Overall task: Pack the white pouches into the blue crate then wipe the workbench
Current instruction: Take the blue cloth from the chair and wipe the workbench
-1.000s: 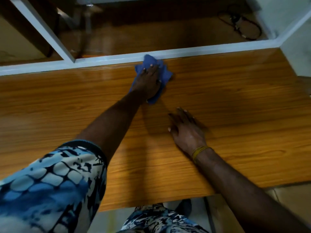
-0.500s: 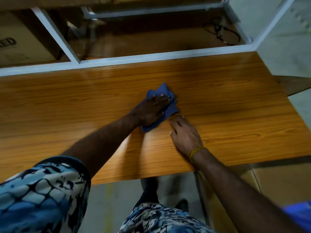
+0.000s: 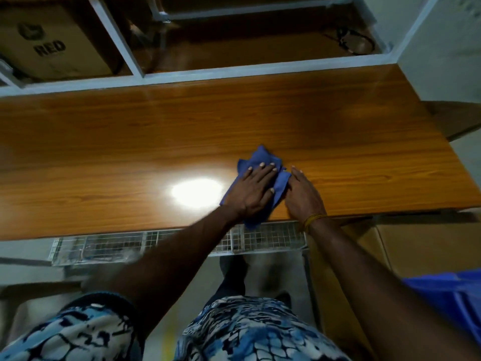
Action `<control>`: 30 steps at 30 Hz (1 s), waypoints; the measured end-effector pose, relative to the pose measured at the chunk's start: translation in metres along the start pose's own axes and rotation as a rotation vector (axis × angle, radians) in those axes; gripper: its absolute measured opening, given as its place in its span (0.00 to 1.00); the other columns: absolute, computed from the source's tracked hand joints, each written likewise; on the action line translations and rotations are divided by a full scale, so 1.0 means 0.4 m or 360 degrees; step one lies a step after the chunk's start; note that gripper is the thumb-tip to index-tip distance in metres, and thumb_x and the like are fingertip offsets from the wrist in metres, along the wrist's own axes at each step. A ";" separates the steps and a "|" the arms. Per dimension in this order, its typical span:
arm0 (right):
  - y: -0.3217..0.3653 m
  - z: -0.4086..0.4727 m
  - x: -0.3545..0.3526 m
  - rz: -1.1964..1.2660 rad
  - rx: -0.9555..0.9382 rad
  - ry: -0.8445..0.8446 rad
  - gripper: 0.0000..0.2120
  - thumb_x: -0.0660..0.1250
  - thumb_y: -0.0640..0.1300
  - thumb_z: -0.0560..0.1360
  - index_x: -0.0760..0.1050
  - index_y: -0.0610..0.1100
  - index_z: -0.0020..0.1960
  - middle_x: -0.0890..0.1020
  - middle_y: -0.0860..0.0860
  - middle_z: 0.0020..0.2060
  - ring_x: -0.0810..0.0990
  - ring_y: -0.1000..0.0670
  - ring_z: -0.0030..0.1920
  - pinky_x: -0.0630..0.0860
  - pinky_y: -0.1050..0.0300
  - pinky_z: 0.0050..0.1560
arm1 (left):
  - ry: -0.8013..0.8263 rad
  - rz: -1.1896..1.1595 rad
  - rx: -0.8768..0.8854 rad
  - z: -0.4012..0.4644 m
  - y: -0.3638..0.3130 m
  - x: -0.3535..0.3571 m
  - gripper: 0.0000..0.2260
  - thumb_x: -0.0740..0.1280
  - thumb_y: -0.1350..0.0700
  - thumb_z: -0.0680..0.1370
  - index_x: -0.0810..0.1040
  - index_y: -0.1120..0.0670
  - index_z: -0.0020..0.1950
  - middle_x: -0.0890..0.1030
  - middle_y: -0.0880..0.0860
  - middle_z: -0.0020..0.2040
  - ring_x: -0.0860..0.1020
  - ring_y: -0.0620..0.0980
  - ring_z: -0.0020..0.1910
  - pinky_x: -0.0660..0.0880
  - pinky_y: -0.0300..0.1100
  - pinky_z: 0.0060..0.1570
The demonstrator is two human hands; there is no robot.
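The left hand (image 3: 256, 190) lies flat, fingers straight, pressing a blue cloth (image 3: 260, 158) onto the wooden workbench (image 3: 351, 152), close to the bench's near edge; the right hand (image 3: 303, 196) rests just beside it, also flat with straight fingers, its inner edge touching the cloth's right fold and gripping nothing. A yellow band (image 3: 313, 220) circles the right wrist. The cloth's lower corner already hangs over the bench's near edge, above a wire-mesh tray (image 3: 273, 238) mounted under it, so I judge the main risk to be a pull toward the body dragging the cloth off the edge, where it could drop to the floor or snag on the mesh. Since neither hand has its fingers curled round the cloth, only downward pressure holds it, and it may bunch or slide out from under the palm. The bright glare patch (image 3: 195, 191) on the bench left of the cloth could hide streaks or missed areas. No white pouches show on the bench; a blue shape (image 3: 450, 298) at the lower right, below the bench's near edge, may be the crate, though I cannot tell. Beyond the bench's far edge, on the left, a cardboard box (image 3: 57, 43) shows the letters "RED", probably the end of a longer word; no other writing is legible.
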State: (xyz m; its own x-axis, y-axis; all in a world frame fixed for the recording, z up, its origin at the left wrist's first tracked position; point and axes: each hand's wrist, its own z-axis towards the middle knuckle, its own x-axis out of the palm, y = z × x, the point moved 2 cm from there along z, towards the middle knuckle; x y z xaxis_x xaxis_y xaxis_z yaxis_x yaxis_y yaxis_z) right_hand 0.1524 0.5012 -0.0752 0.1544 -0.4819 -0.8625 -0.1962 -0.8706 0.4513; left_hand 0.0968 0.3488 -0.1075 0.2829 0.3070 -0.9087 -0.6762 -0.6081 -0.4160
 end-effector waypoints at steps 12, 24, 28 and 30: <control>0.187 -0.029 0.052 0.0095 0.0433 -0.0927 0.30 0.57 0.57 0.80 0.58 0.46 0.79 0.60 0.37 0.76 0.58 0.36 0.76 0.59 0.38 0.72 | -0.0467 -0.0384 -0.0410 -0.060 0.093 -0.117 0.21 0.56 0.52 0.82 0.69 0.56 0.75 0.68 0.56 0.75 0.63 0.54 0.76 0.65 0.53 0.71; 0.157 0.081 0.144 -0.0252 0.0772 -0.0508 0.34 0.49 0.60 0.83 0.43 0.41 0.80 0.43 0.40 0.79 0.39 0.40 0.79 0.45 0.43 0.77 | -0.0250 0.0287 0.0013 0.000 0.209 -0.128 0.16 0.57 0.51 0.82 0.74 0.54 0.67 0.74 0.58 0.66 0.73 0.59 0.61 0.72 0.50 0.57; 0.123 0.091 0.129 -0.0262 0.0792 -0.0536 0.34 0.50 0.59 0.83 0.43 0.43 0.81 0.46 0.43 0.80 0.42 0.43 0.80 0.49 0.45 0.77 | -0.0195 0.0232 0.0080 0.062 0.205 -0.123 0.17 0.54 0.48 0.84 0.72 0.52 0.68 0.73 0.55 0.66 0.72 0.57 0.61 0.71 0.50 0.59; 0.118 0.099 0.126 -0.0290 0.0790 -0.0599 0.33 0.51 0.59 0.82 0.46 0.45 0.81 0.49 0.43 0.80 0.46 0.43 0.80 0.52 0.43 0.77 | -0.0184 0.0216 0.0104 0.087 0.198 -0.117 0.16 0.54 0.47 0.84 0.72 0.52 0.67 0.73 0.55 0.66 0.72 0.56 0.61 0.71 0.50 0.60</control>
State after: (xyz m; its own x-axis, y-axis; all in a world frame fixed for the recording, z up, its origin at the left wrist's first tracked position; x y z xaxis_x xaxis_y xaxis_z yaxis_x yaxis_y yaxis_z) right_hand 0.1128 0.4398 -0.1065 -0.1045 -0.1844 -0.9773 -0.6371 -0.7422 0.2082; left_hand 0.0062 0.3119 -0.0966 0.1084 0.3096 -0.9447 -0.7466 -0.6021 -0.2830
